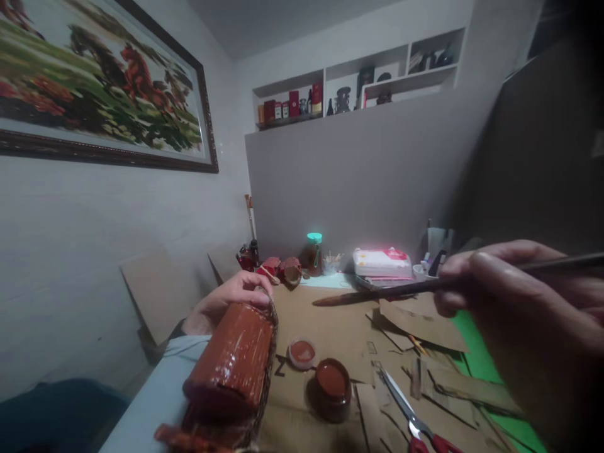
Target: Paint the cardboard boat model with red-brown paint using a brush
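- In the head view, a red-brown roll (231, 362) lies at the left, close to the person, on the left side of the table (325, 327), which has brown card on top
- The roll is long and shiny, and its long way runs from near the person to far off, with the far end leaning a bit to the right
- The left hand (236, 296) is the near one: it is on the far end of the roll, with its fingers bent over the edge to hold it, but I cannot see the thumb well
- The right hand (509, 302) is well apart from the roll, far over on the right, and it pinches a long brush (382, 292)
- The brush points left, so it lies across the way the roll runs, and its tip is up in the air, to the right of the roll and not touching it
- From the right hand, the roll is to the left and a bit lower in the view
- A small pot (333, 385) of red-brown stuff, which looks like paint, sits between the two hands, just right of the roll
- A small round lid (302, 353) with the same color in it is beside the pot, and scissors (408, 409) lie open to the right
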### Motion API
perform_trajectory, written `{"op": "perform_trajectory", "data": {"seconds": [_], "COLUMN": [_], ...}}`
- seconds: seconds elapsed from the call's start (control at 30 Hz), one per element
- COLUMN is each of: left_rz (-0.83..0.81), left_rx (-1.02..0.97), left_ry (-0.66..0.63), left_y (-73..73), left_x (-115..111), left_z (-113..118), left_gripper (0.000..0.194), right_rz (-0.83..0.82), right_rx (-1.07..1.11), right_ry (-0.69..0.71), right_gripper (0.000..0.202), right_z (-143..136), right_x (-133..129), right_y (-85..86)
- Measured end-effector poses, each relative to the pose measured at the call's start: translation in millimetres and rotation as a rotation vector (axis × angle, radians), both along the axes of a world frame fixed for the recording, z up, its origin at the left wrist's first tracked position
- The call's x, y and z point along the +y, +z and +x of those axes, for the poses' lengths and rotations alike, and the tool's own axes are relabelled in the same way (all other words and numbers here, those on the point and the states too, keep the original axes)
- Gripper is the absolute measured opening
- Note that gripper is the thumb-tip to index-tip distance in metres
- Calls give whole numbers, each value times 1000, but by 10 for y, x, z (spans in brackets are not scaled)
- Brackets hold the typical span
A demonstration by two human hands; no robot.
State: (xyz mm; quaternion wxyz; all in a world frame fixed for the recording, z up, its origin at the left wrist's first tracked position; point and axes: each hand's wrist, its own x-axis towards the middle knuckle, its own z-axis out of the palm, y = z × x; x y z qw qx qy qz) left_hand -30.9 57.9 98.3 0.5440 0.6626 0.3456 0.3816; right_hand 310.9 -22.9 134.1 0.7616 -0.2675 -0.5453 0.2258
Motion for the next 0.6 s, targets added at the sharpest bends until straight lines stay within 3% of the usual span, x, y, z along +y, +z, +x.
{"op": "perform_trajectory", "data": {"seconds": [0.17,0.4,0.6], "left_rz": [-28,-45,-24], "left_rx": [34,14,-6], "left_ry": [-72,-49,-14], "left_y": [-73,-126,-135], "left_x": [-14,-68,-107], "left_z": [101,257,314], "left_gripper": [24,23,23], "right_rz": [-45,-144,-176], "right_rx": [-8,-15,-129], "right_ry": [128,285,336], "right_gripper": [14,16,24], "right_z": [-124,-277,-328], "right_x": [-79,-102,-94], "right_y": [-13,-44,-54]}}
